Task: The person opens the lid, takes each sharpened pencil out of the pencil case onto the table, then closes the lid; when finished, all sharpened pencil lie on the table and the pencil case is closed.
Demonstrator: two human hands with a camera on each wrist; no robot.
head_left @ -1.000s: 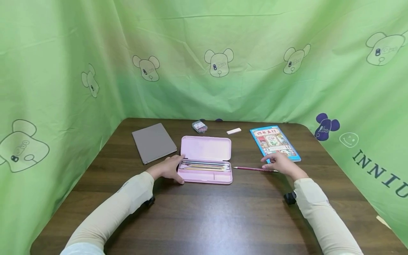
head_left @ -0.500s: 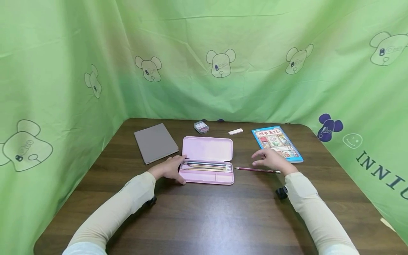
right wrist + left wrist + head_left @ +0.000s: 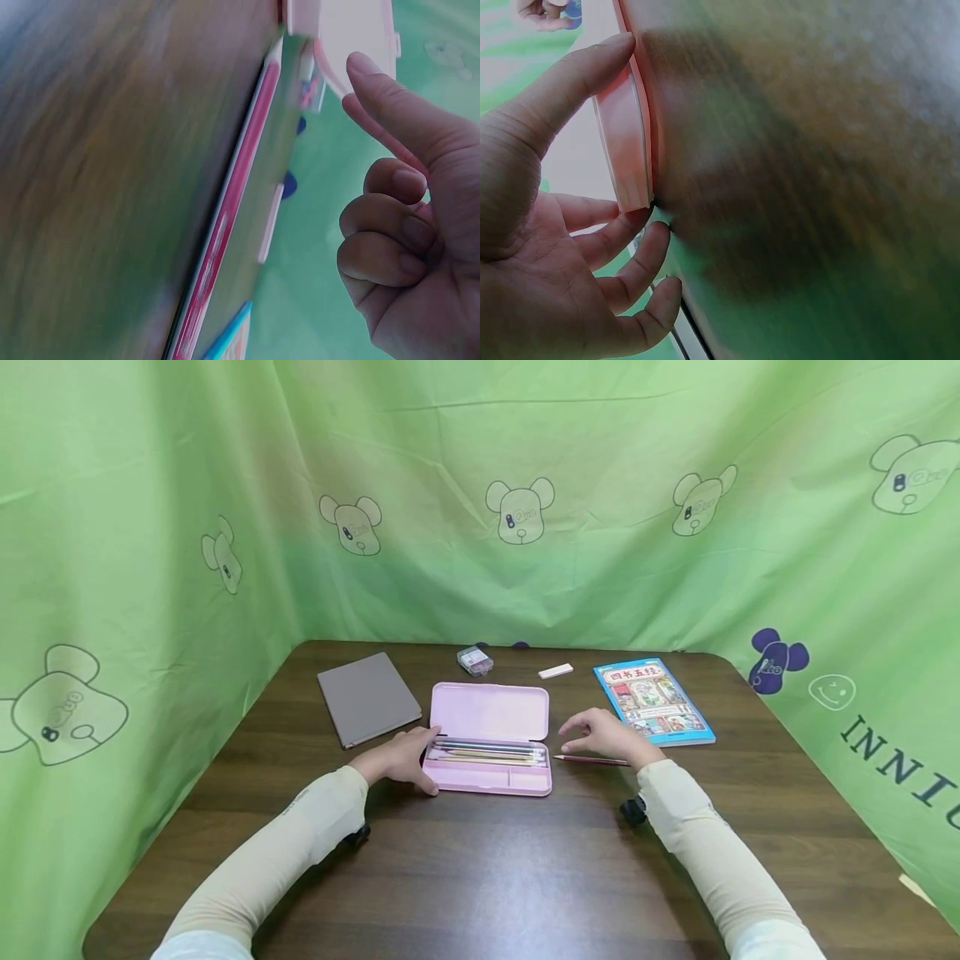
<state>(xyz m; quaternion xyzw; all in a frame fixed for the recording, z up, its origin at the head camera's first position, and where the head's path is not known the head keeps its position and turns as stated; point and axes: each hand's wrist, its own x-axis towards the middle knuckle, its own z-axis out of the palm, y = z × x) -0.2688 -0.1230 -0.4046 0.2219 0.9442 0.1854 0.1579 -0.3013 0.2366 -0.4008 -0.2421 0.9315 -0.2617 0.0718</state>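
Note:
A pink pencil case (image 3: 465,775) lies with its lid (image 3: 489,712) laid back, and several pencils (image 3: 487,752) rest in its long compartment. My left hand (image 3: 401,758) holds the left end of it; in the left wrist view the thumb lies on the near side of the case (image 3: 624,142) and fingertips touch its far corner. To the right of the case, a red pencil (image 3: 588,760) lies on the table, its tip towards the case. Over this pencil (image 3: 232,195) hovers my right hand (image 3: 606,739), thumb and index finger extended and apart, other fingers curled, holding nothing.
A grey notebook (image 3: 369,697) lies at the left and a blue-edged book (image 3: 652,697) at the right. Behind the case are a small clear box (image 3: 475,661) and a white eraser-like bar (image 3: 556,671). Green curtains (image 3: 517,585) enclose the brown table (image 3: 487,877).
My right hand has moved left, away from the book and along above the red pencil towards its tip. The left hand stays on the pencil case. The view has shifted slightly.

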